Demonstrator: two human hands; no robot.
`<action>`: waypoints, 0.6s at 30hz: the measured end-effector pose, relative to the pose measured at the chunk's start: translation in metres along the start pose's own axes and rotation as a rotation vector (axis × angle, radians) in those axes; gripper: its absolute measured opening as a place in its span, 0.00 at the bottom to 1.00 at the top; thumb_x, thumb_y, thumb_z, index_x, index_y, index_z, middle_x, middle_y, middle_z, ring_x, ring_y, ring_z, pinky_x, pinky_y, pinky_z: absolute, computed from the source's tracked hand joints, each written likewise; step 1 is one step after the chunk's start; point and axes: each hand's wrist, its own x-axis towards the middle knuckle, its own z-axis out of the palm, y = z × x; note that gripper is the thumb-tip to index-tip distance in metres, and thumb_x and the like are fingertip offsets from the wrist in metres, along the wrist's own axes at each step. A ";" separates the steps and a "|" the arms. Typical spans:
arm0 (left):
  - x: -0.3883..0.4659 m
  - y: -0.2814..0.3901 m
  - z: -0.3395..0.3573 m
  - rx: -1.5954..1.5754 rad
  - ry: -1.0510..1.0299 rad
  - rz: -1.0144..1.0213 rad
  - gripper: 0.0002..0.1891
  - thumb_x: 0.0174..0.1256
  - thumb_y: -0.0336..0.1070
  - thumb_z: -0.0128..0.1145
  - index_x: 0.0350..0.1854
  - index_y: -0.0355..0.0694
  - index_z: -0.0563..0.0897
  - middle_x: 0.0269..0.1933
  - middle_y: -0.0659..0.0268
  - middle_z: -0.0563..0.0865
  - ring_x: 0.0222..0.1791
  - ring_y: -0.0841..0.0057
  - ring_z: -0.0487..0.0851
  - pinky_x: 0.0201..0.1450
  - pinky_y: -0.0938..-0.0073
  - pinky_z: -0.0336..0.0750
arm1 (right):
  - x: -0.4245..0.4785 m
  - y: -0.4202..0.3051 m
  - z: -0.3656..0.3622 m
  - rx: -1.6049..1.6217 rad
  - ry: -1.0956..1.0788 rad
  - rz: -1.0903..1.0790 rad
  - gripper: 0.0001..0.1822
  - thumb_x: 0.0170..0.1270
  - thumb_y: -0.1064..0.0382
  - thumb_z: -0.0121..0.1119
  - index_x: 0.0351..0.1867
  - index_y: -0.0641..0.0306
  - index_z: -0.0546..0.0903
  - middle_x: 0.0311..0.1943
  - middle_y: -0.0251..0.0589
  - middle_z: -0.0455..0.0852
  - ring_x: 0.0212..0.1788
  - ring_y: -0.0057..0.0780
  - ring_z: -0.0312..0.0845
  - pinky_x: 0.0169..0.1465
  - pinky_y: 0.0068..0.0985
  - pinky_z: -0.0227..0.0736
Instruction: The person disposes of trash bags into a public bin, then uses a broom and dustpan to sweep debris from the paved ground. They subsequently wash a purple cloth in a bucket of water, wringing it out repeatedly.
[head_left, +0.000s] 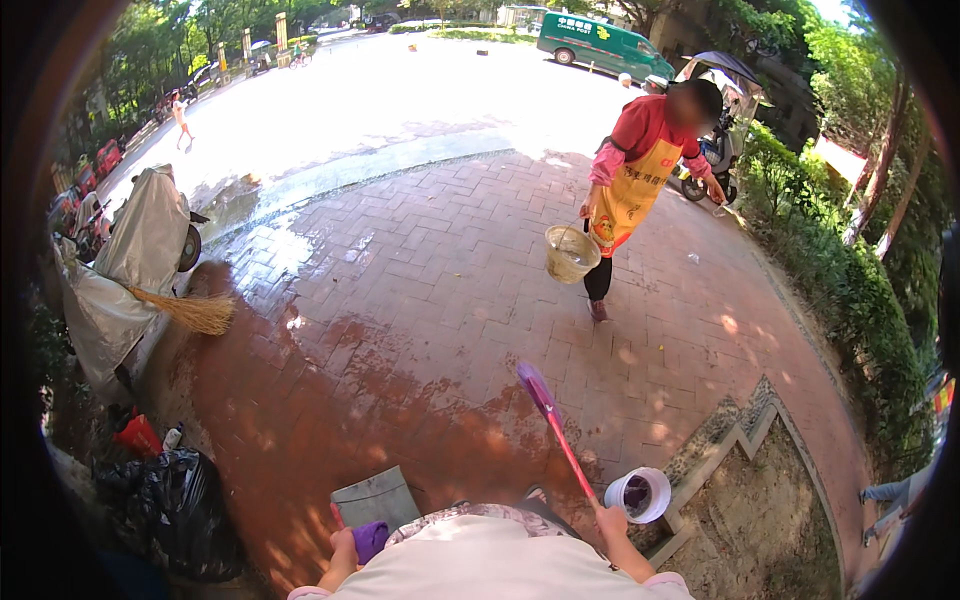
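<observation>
My left hand (345, 550) is closed at the lower left, around a bunched purple cloth (370, 541). A short red rod (337, 514) rises beside its fingers. Just beyond lies a flat grey panel (379, 497), perhaps a dustpan; whether the rod joins it I cannot tell. My right hand (612, 523) grips the lower end of a broom's pink-red handle (571, 455). The broom's purple bristles (534, 384) point forward over the brick paving. Close to my right hand is a white plastic bucket (657, 495) with dark contents.
A person in a yellow apron (646, 187) carries a dirty pail (571, 255) ahead. Wet brick paving (360, 390) spreads before me. Black rubbish bags (180, 510), a straw broom (196, 311) and a covered scooter (142, 232) stand left. A stone-edged bed (750, 495) lies right.
</observation>
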 end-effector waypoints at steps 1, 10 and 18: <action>0.003 -0.004 0.000 0.004 -0.002 -0.003 0.16 0.48 0.33 0.59 0.38 0.26 0.80 0.36 0.56 0.82 0.34 0.68 0.80 0.37 0.65 0.75 | 0.000 -0.002 0.000 -0.015 -0.019 0.019 0.36 0.54 0.31 0.51 0.25 0.70 0.84 0.23 0.50 0.85 0.34 0.46 0.83 0.40 0.38 0.74; 0.021 -0.018 0.009 -0.013 -0.015 -0.034 0.16 0.48 0.33 0.59 0.37 0.26 0.80 0.36 0.57 0.83 0.33 0.68 0.80 0.37 0.65 0.75 | 0.026 0.003 0.013 -0.063 -0.044 0.029 0.32 0.55 0.37 0.53 0.38 0.70 0.83 0.38 0.57 0.83 0.46 0.49 0.80 0.47 0.40 0.73; 0.036 -0.032 0.017 -0.018 -0.024 -0.057 0.16 0.48 0.34 0.59 0.37 0.26 0.81 0.35 0.57 0.83 0.33 0.68 0.80 0.37 0.65 0.75 | -0.002 -0.015 -0.004 -0.114 -0.048 0.026 0.28 0.55 0.42 0.54 0.38 0.69 0.83 0.39 0.57 0.84 0.46 0.49 0.80 0.48 0.39 0.74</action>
